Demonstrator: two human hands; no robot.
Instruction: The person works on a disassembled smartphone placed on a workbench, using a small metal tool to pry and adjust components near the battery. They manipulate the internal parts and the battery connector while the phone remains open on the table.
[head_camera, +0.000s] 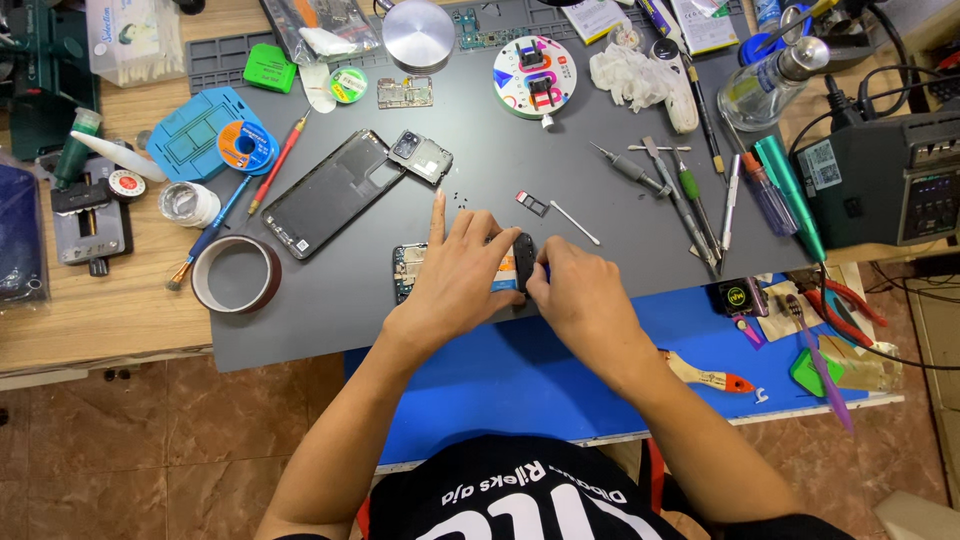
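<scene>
- My left hand (462, 270) lies flat over the opened phone body (409, 270) on the grey mat (330, 310), index finger stretched out and the others curled on top, pressing it down rather than gripping it.
- My right hand (572, 290) is closed in a pinch on a small black part (524, 262) at the phone's right end; a sliver of blue shows there, but I cannot tell whether it is a tool or part of the phone.
- To do this well, I judge the left hand should keep its weight even so the body cannot slide, while the right works with small, level moves and no prying upward.
- The tiny black screws (458, 199) lie loose just beyond my left index finger; a careless sweep would scatter them.
- The SIM tray (531, 203) and cotton swab (574, 222) sit just above my right hand, apart from it.
- The removed back cover (330, 193) and camera frame (421, 156) lie up and left, well apart from my hands.
- The roll of brown tape (236, 274) straddles the mat's left edge.
- The tweezers and screwdrivers (690, 200) fan out to the right, near enough for my right hand to reach.
- Open mat lies left of the phone and toward me; the blue pad (520, 380) at the counter's near edge is bare under my wrists, so my forearms have room.
</scene>
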